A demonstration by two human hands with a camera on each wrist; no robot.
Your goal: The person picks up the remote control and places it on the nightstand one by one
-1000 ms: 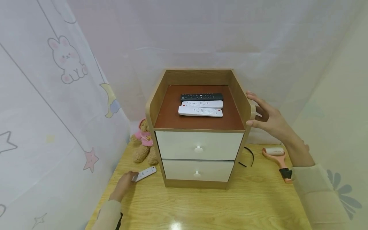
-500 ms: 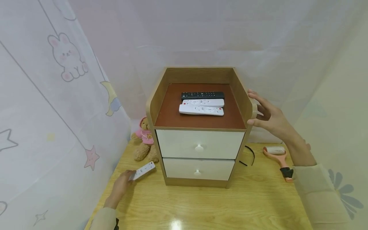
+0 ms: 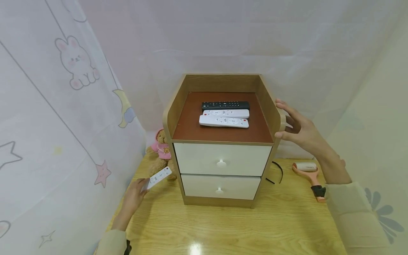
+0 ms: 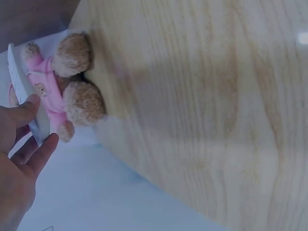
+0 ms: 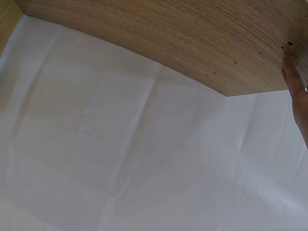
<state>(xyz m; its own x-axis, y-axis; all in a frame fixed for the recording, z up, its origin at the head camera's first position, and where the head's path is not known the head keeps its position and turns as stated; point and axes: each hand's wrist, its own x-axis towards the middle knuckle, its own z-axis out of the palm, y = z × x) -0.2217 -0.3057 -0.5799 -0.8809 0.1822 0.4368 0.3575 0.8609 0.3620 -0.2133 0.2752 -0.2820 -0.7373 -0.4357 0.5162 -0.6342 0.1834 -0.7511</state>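
Note:
My left hand (image 3: 133,196) pinches a white remote control (image 3: 157,177) between thumb and fingers, raised above the table at the left. In the left wrist view the remote (image 4: 26,91) stands edge-on in front of the teddy bear (image 4: 50,89). My right hand (image 3: 301,132) rests against the right side panel of a small wooden cabinet (image 3: 218,203), its thumb at the front edge. The right wrist view shows fingers (image 5: 292,77) touching the wood panel (image 5: 192,43). On the cabinet top lie a black remote (image 3: 225,105) and two white remotes, the front one (image 3: 223,122) overlapping the rear one (image 3: 234,113).
Two white drawers, an upper (image 3: 197,157) and a lower (image 3: 197,186), are closed. Right of the cabinet lie a black headband (image 3: 280,171) and an orange lint roller (image 3: 310,173). Pale curtains (image 3: 127,53) surround the wooden table (image 3: 178,230).
My left hand has lifted the white remote off the table, up toward the teddy bear's legs. My right hand stays at the cabinet's side.

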